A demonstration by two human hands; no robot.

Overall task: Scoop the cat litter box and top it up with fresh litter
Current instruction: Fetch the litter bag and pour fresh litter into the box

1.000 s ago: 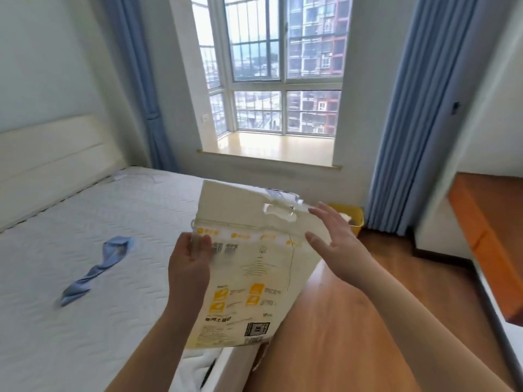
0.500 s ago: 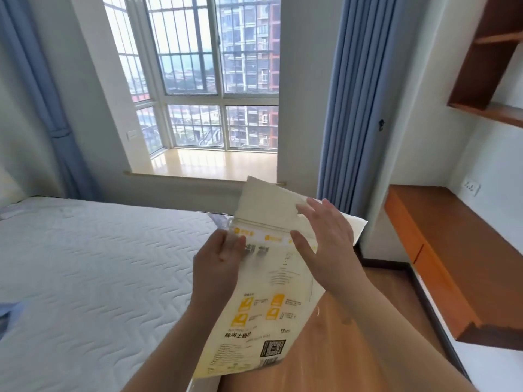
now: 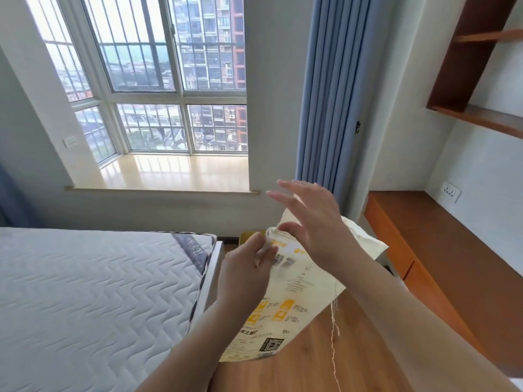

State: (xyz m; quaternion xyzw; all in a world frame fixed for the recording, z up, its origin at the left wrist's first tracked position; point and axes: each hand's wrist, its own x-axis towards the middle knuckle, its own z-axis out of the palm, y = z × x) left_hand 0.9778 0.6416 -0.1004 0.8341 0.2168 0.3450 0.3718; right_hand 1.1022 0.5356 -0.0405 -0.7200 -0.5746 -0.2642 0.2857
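Observation:
A cream litter bag (image 3: pixel 285 295) with yellow icons and a QR code hangs tilted in front of me, above the wooden floor. My left hand (image 3: pixel 243 273) grips its upper left edge. My right hand (image 3: pixel 314 230) hovers over the top seam with fingers spread straight, and its thumb touches the seam. A loose white thread (image 3: pixel 335 335) dangles from the bag's right side. A yellow container (image 3: pixel 249 236) on the floor shows only as a sliver behind my left hand and the bag.
A bed with a white quilted mattress (image 3: pixel 85 292) fills the left. An orange-brown desk (image 3: pixel 441 250) and wall shelf (image 3: pixel 481 114) stand on the right. Ahead are a bay window sill (image 3: pixel 169 171) and a blue curtain (image 3: pixel 325 94). Wooden floor (image 3: pixel 297 369) runs between bed and desk.
The view has swung right, away from the bed. My right hand lifted its fingers off the bag's top and spread them. A thread now hangs from the bag.

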